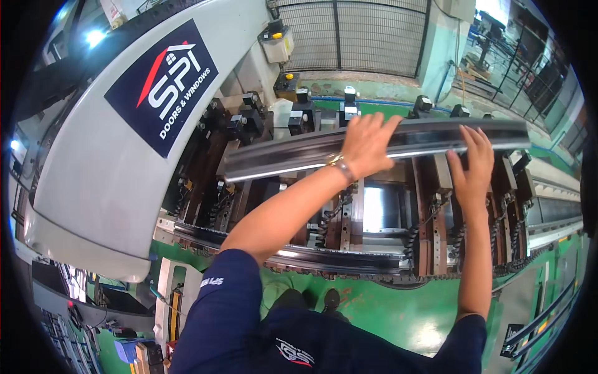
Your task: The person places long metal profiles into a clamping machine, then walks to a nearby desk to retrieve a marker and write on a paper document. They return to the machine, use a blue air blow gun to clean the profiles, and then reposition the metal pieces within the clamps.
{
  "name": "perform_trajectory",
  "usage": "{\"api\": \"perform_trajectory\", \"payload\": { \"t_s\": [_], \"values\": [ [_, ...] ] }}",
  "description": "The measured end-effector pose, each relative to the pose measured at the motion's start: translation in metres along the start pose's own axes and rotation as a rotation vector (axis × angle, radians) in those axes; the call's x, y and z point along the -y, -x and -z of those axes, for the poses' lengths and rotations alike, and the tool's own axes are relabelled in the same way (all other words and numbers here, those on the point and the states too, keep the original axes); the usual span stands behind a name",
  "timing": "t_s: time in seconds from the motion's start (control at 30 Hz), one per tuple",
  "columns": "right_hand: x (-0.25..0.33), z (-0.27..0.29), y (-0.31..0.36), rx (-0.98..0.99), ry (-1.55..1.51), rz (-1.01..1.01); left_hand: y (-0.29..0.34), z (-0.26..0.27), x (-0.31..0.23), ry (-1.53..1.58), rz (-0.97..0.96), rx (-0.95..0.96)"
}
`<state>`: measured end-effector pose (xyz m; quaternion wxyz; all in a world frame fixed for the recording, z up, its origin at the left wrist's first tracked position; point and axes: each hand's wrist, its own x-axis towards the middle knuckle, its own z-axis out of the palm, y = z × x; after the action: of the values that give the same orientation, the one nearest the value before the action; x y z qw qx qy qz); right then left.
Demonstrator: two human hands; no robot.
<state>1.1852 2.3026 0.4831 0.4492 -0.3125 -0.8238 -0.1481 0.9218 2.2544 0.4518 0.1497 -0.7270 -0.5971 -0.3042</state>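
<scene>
A long dark metal profile [293,151] with a shiny near edge lies across the machine's clamps, its left end closer to me than its right. My left hand [370,146], with a bracelet or watch at the wrist, grips it near the middle, fingers reaching over its far edge. Further right, my right hand [473,165] holds the same profile, fingers on its upper face and thumb by the near edge. Whether the profile rests on the clamps or is held just above them, I cannot tell. Several black clamp blocks [299,118] stand behind it.
A large white machine housing [99,168] with a dark sign rises at the left. A dark rail [336,260] runs along the machine's near side, above the green floor [398,311]. Behind stands a mesh fence [367,37]. Racks of long bars [542,324] are at the lower right.
</scene>
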Motion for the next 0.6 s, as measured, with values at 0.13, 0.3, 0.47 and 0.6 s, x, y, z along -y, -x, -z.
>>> {"api": "perform_trajectory", "payload": {
  "t_s": [0.13, 0.3, 0.47, 0.6],
  "values": [
    [0.001, -0.070, -0.017, 0.259, 0.030, 0.087, 0.027, 0.023, 0.083, -0.014, -0.153, 0.057],
    [0.035, -0.180, -0.043, 0.385, -0.109, 0.184, 0.049, 0.029, 0.207, 0.073, -0.170, 0.142],
    [0.080, -0.329, -0.103, 0.318, -0.175, 0.237, 0.035, 0.024, 0.351, 0.039, -0.101, 0.147],
    [0.098, -0.450, -0.145, 0.310, -0.252, 0.229, 0.032, 0.007, 0.446, -0.053, 0.040, 0.236]
  ]
}}
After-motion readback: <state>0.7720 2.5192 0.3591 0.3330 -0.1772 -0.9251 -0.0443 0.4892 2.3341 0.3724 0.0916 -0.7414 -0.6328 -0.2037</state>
